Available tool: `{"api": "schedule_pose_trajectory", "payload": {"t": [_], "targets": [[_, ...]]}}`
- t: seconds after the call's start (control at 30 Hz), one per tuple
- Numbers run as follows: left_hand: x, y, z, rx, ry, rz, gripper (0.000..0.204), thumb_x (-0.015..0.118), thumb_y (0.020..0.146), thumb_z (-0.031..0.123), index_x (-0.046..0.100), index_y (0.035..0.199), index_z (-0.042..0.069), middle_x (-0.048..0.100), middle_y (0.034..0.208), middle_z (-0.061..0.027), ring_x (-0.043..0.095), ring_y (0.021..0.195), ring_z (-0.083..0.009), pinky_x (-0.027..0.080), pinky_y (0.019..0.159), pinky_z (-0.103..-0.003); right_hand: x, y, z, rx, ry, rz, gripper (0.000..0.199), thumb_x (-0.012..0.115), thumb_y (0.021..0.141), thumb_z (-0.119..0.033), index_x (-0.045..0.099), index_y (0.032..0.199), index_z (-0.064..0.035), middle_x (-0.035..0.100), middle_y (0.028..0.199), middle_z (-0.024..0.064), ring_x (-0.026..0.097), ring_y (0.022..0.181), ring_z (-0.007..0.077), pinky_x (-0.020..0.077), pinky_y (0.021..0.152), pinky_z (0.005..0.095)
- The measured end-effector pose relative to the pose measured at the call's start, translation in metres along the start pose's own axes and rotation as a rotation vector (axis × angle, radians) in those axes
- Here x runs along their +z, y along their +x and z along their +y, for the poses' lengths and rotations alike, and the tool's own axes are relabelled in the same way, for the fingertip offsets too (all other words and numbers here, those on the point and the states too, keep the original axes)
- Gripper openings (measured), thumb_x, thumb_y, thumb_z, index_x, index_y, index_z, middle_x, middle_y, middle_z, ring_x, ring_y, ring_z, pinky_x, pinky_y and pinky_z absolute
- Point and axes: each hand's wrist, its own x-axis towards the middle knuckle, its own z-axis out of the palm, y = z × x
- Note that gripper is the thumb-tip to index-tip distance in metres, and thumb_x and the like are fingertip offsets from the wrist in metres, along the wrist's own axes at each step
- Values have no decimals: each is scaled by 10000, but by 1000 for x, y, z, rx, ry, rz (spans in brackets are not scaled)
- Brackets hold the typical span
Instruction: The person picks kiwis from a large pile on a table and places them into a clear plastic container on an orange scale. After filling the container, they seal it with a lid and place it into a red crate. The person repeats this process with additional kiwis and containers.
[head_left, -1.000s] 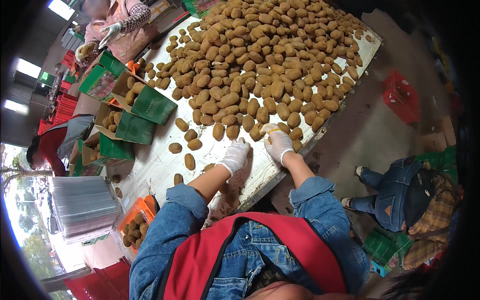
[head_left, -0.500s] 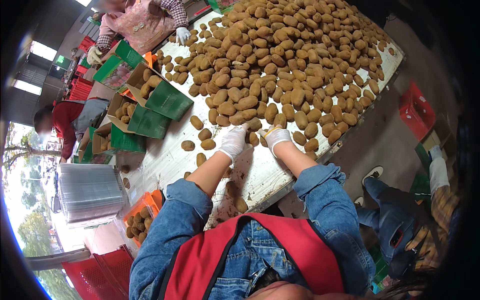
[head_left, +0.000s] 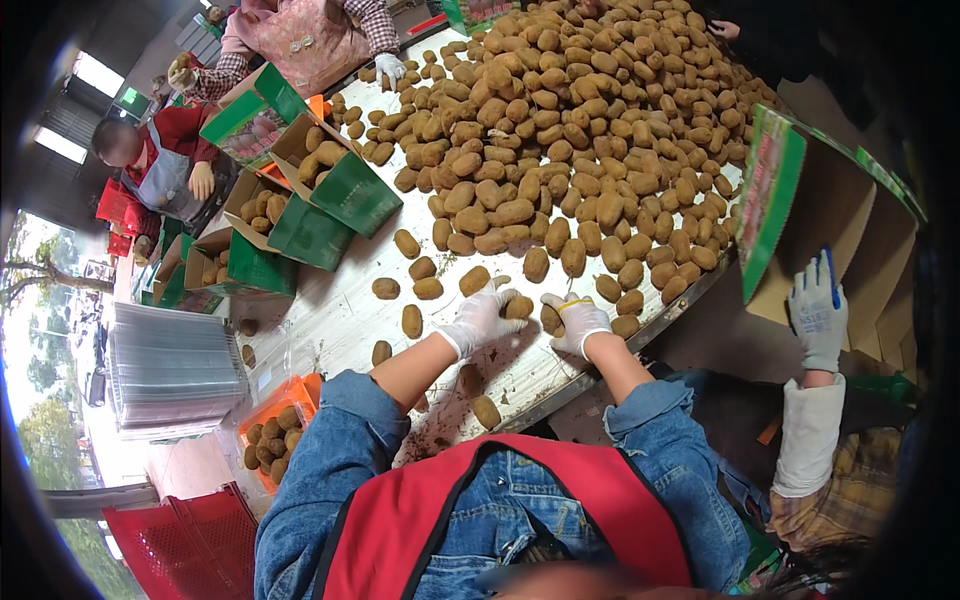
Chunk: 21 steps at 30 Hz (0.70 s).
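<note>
Both of my hands, in white gloves, are at the near edge of a large heap of brown kiwifruit (head_left: 590,110) on the white table (head_left: 330,310). My left hand (head_left: 482,322) has its fingers curled round one kiwi (head_left: 518,307); another kiwi (head_left: 474,280) lies just beyond its fingers. A short gap to the right, my right hand (head_left: 581,324) grips a kiwi (head_left: 551,320) between thumb and fingers. Several loose kiwis lie left of my left hand, and two rest on the table below it.
Green cartons (head_left: 335,200) of kiwis stand at the left. Nearer are an orange basket (head_left: 262,410) of kiwis and a stack of clear trays (head_left: 175,365). At right, a co-worker's gloved hand (head_left: 820,312) holds empty cartons (head_left: 815,215) beside the table edge. Other people stand beyond.
My hands have drawn back toward me and apart, each now with a kiwi. The co-worker at right has brought open cartons up beside the table.
</note>
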Motion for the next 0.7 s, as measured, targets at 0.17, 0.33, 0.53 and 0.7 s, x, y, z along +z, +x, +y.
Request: {"api": "schedule_pose_trajectory", "payload": {"t": [0.17, 0.33, 0.53, 0.7], "targets": [[9, 87, 15, -92, -80, -15, 656, 813, 713, 470, 694, 1305, 215, 422, 1523, -309, 561, 1290, -434, 489, 1055, -439, 39, -25, 8, -68, 621, 186, 882, 849, 743, -241, 404, 1504, -216, 594, 1263, 140, 615, 1145, 308, 514, 989, 407], [26, 63, 28, -75, -42, -67, 673, 803, 686, 520, 724, 1235, 140, 561, 1296, -267, 632, 1118, -405, 515, 983, -426, 79, -64, -4, -173, 1520, 81, 907, 843, 774, -200, 352, 1534, -145, 555, 1245, 85, 608, 1051, 202, 530, 896, 331], [-53, -83, 5, -31, -224, 97, 700, 803, 743, 516, 682, 1262, 62, 649, 1263, -209, 640, 1151, -374, 503, 1008, -411, 73, -74, -70, -245, 1917, -450, 908, 814, 824, -336, 307, 1544, -116, 555, 1206, 80, 637, 1001, 196, 582, 703, 290], [-142, -287, -42, -125, -324, 656, 574, 874, 753, 281, 665, 1227, 34, 580, 1339, -192, 589, 1216, -322, 465, 1062, -398, 64, -55, -210, -483, 1478, -543, 898, 807, 840, -278, 306, 1565, -106, 547, 1256, 105, 592, 1096, 203, 513, 870, 313]]}}
